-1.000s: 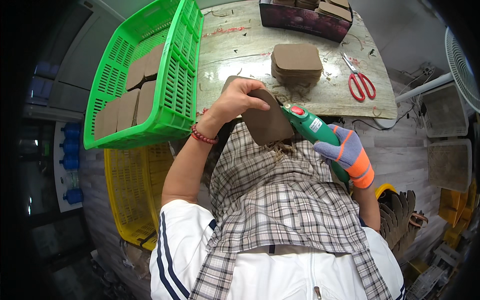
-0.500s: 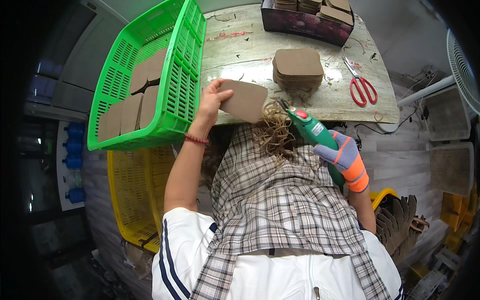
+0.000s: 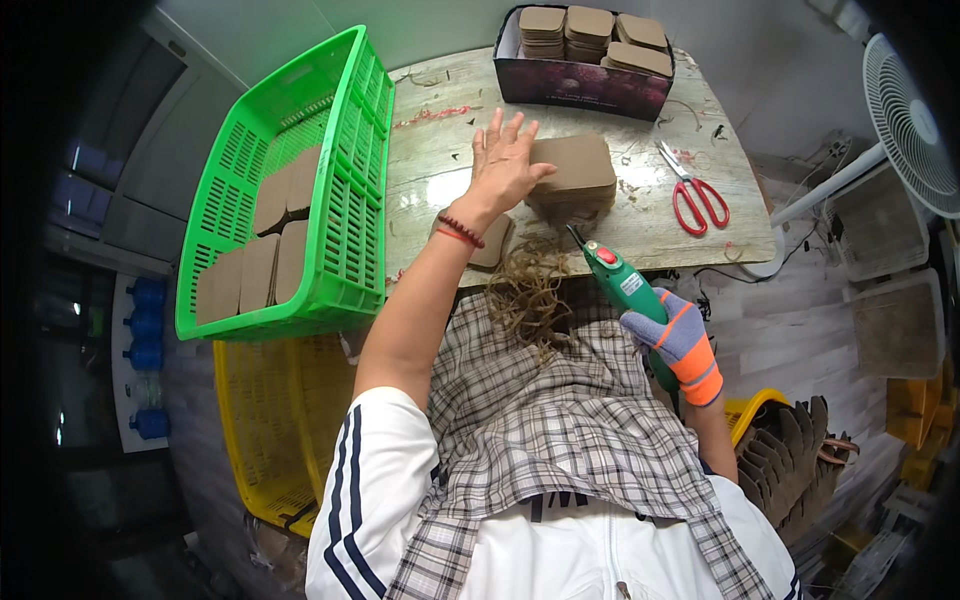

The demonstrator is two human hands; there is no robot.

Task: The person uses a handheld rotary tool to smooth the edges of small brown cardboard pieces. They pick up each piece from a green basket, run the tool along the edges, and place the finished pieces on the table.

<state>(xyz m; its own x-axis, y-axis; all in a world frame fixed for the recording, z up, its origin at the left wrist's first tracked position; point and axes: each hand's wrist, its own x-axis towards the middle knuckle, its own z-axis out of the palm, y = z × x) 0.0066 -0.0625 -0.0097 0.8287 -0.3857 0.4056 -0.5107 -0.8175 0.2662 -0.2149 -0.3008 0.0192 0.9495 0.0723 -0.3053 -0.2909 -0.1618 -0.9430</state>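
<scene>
My bare left hand (image 3: 502, 168) is open, fingers spread, reaching over the table. Its thumb lies at the left edge of a stack of brown rounded rectangular pieces (image 3: 578, 163); whether it touches is hard to tell. A single brown piece (image 3: 494, 246) rests on the table beneath my left wrist, partly covered by it. My right hand (image 3: 683, 345), in a grey and orange glove, is closed around a green electric cutter (image 3: 618, 277) with a red button. The cutter's tip points up toward the stack. Thin brown trimmings (image 3: 532, 296) are heaped at the table edge and on my plaid apron (image 3: 570, 410).
Red-handled scissors (image 3: 684, 182) lie right of the stack. Behind stands a dark box (image 3: 580, 88) of brown pieces. A green crate (image 3: 352, 225) with more pieces is at left, a yellow crate (image 3: 285, 420) below it. A fan (image 3: 905, 125) stands at right.
My left hand has let go of the brown piece, which now lies at the table's near edge, and has moved forward and right to the stack. The right hand still holds the cutter.
</scene>
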